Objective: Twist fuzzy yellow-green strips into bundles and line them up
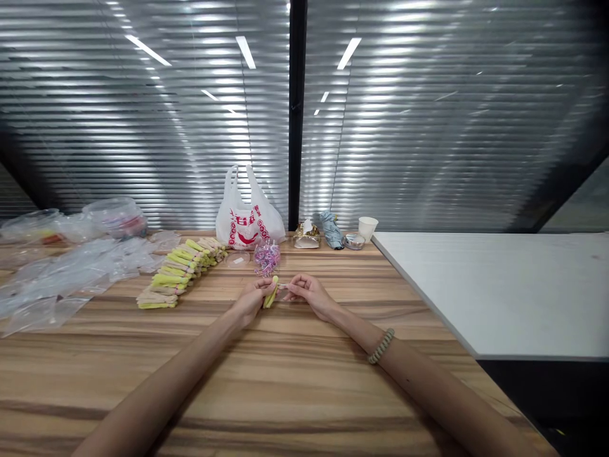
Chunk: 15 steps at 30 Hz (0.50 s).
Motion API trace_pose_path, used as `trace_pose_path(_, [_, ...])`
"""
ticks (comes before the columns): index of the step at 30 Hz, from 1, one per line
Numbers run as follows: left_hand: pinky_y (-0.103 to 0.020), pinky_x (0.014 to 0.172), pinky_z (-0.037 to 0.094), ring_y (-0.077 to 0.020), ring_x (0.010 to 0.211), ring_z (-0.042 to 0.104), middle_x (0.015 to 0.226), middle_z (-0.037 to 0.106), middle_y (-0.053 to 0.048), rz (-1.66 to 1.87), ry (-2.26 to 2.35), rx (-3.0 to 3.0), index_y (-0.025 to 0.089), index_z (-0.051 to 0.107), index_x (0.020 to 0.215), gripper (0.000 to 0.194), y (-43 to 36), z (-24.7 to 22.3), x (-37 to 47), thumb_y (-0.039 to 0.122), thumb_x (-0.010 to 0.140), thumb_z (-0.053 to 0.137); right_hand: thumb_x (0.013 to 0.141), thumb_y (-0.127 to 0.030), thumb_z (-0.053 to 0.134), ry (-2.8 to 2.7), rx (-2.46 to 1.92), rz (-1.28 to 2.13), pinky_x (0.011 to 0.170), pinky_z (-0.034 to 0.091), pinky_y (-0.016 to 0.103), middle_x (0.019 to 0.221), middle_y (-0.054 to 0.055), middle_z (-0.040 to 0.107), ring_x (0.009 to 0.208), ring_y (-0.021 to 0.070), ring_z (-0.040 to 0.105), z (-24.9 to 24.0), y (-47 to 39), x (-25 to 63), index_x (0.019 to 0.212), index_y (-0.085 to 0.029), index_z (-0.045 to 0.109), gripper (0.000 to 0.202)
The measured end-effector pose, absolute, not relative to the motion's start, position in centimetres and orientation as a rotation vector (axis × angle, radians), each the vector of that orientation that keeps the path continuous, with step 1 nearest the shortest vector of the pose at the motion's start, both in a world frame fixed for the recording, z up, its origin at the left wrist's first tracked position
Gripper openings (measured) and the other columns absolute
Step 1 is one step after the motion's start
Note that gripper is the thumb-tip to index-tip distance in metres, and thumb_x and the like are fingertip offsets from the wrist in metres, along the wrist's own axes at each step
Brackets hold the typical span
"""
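Head view shows both forearms stretched across a wooden table point(304, 393), hands meeting near its centre. Left hand point(251, 299) is curled, fingers pinching a small yellow-green bundle point(271, 293) at its upper end. Right hand point(309, 293) sits just beside, at 3 o'clock of the bundle, fingertips pinched on something thin and pale between the two hands; what it is cannot be told. A beaded bracelet point(381, 346) circles the right wrist.

At 12 o'clock of the hands, near them, lies a heap of small coloured elastic bands point(267, 258), with a clear lid point(238, 259) just beside it. At 10 o'clock runs a row of yellow-green and tan bundles point(177, 274). Clear plastic bags point(61, 273) spread at 9 o'clock. Behind stand a white carrier bag with red print point(248, 219), a folded grey umbrella point(331, 229) and a paper cup point(367, 227). A grey-white tabletop point(514, 285) adjoins at 3 o'clock.
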<state>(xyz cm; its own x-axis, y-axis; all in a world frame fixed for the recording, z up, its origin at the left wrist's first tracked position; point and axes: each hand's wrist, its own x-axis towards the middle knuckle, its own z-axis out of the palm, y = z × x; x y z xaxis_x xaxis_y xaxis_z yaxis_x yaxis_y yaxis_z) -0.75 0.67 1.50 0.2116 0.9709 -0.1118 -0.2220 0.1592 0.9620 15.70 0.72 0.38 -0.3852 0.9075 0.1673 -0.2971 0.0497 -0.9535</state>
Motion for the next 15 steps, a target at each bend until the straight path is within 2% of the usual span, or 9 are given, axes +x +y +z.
trace_pose_path(9, [-0.022, 0.052, 0.033, -0.0111, 0.054, 0.050, 0.060, 0.060, -0.003, 0.924, 0.861, 1.129, 0.012, 0.063, 0.068, 0.019, 0.61, 1.88, -0.86, 0.028, 0.059, 0.071, 0.061, -0.042, 0.069, -1.343, -0.696, 1.476, 0.050, 0.038, 0.019, 0.061, -0.004, 0.054, 0.051, 0.0065, 0.050, 0.39, 0.80, 15.71, 0.071, -0.016, 0.050, 0.033])
trace_pose_path(15, [-0.022, 0.051, 0.033, -0.0104, 0.052, 0.049, 0.059, 0.059, -0.003, 0.972, 0.918, 1.124, 0.012, 0.063, 0.069, 0.023, 0.67, 1.49, -0.64, 0.029, 0.056, 0.072, 0.063, -0.041, 0.066, -1.354, -0.728, 1.469, 0.041, 0.029, 0.017, 0.055, -0.007, 0.048, 0.043, 0.0043, 0.041, 0.57, 0.75, 15.63, 0.069, -0.017, 0.046, 0.032])
